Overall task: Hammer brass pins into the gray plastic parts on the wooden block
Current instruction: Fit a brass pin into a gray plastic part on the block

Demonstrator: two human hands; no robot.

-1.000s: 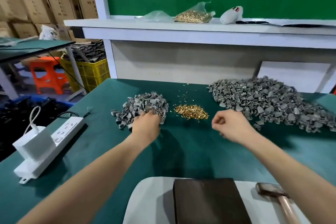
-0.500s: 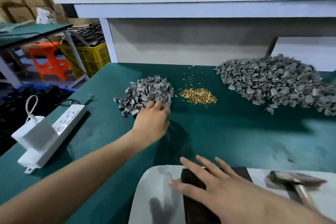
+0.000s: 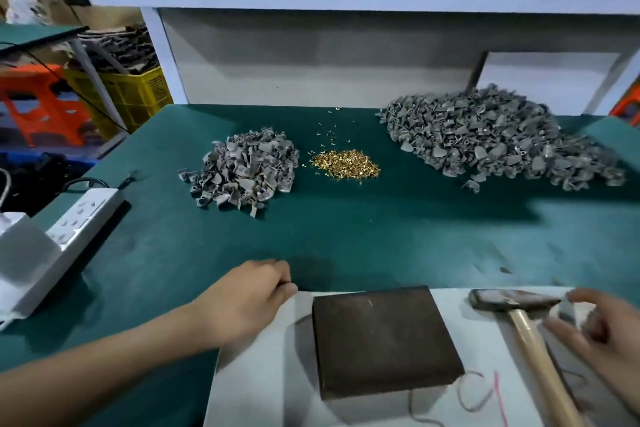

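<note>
Bare-handed worker: the left hand (image 3: 249, 302) has its forearm (image 3: 121, 357) uncovered as far as it shows; the right hand (image 3: 602, 333), blurred, is equally bare.

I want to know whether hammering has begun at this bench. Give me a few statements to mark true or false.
1. The wooden block has no gray part on top. True.
2. The brass pin pile lies between the small gray-part heap and the large gray-part heap. True.
3. The right hand grips the hammer by its handle. False: the handle lies free on the white board, and the hand is beside the hammer's head with fingers spread.
4. The large gray-part heap is left of the pins. False: it lies to their right.
</note>
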